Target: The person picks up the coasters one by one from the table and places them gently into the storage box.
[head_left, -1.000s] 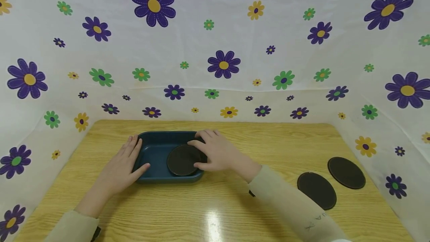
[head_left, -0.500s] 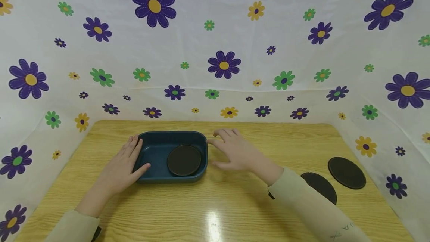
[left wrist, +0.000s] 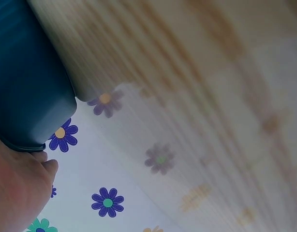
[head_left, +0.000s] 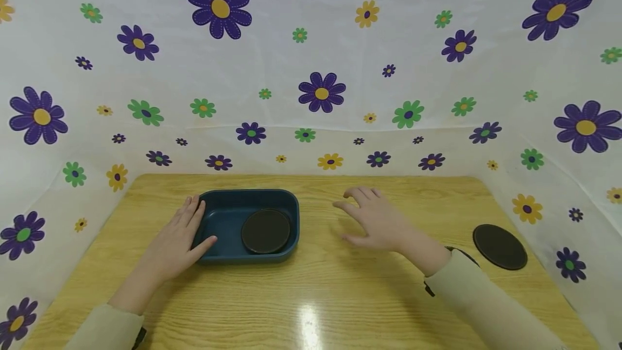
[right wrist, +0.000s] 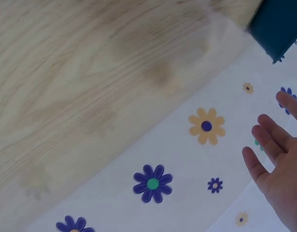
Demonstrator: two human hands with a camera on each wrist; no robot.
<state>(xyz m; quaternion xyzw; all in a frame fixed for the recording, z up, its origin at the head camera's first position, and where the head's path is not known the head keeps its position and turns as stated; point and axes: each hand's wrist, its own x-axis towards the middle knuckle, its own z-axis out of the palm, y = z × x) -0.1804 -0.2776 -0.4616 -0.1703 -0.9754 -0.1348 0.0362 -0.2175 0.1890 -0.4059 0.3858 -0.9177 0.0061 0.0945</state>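
Note:
A dark blue rectangular tray [head_left: 221, 231] lies on the table, with a round black coaster-like disc [head_left: 265, 231] flat in its right half. My left hand [head_left: 167, 255] rests along the tray's left end, fingers extended and thumb over the near rim. In the left wrist view, that hand [left wrist: 22, 188] is at the edge of the tray [left wrist: 32, 72]. To the right of the tray, my right hand [head_left: 381, 226] hovers over the wood, fingers spread and slightly bent, holding nothing. The right wrist view has this hand [right wrist: 284, 169] apart from the tray [right wrist: 279, 29].
Another black disc [head_left: 500, 247] lies on the table's right side. Beside it, a further disc [head_left: 465, 254] is mostly hidden under my right forearm. A white flower-printed cloth [head_left: 272, 69] encloses the wooden table [head_left: 243, 307] at the back and sides.
My right hand has left the disc in the tray and moved right, out over the table; its forearm now covers most of one disc. The left hand and the tray stay put.

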